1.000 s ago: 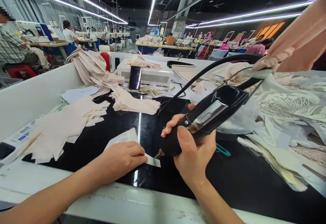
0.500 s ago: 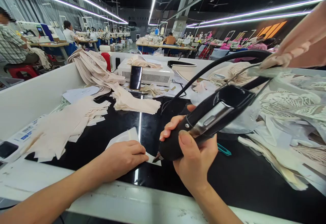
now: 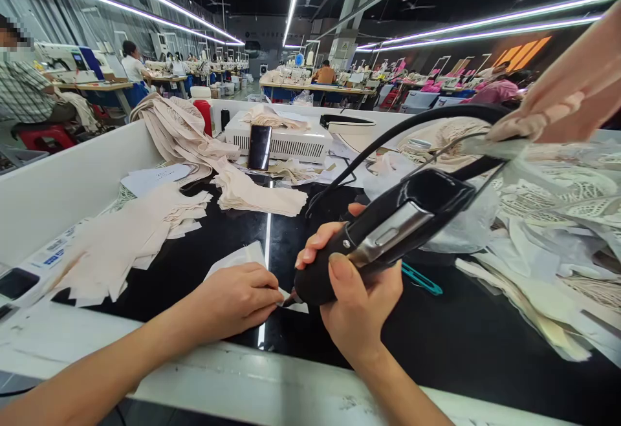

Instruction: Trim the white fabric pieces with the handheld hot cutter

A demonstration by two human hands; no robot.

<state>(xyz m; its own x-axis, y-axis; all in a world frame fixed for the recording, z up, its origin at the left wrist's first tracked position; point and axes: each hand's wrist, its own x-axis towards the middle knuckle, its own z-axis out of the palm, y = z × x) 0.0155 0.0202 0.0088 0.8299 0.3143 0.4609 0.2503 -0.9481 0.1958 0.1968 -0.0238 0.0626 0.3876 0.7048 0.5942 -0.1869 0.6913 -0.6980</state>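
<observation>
My right hand (image 3: pixel 356 306) is wrapped round a black corded hand tool (image 3: pixel 417 209) with a silver lever plate on its side. Its narrow metal tip (image 3: pixel 290 298) points down and left, at the strip of white fabric (image 3: pixel 237 256) beside my left fingertips. Pressed together over that fabric on the black tabletop, the fingers of my left hand (image 3: pixel 237 300) hide its middle part. A pale cloth tie (image 3: pixel 538 119) at upper right gathers the tool's cable (image 3: pixel 388 138). Just past my right hand lies a teal thread snipper-like loop (image 3: pixel 422 278).
Stacks of beige fabric pieces (image 3: pixel 126 232) lie left, with another stack (image 3: pixel 262 194) farther back. A phone (image 3: pixel 260 148) leans on a white vented box (image 3: pixel 298 145). Lace and plastic bags (image 3: pixel 557 187) crowd the right. White side walls (image 3: pixel 72 193) edge the table; people sew beyond.
The tool tip has shifted left along the fabric strip, closer to my left fingertips. The tool and my right hand moved slightly right first, then left. My left hand stays nearly still on the fabric.
</observation>
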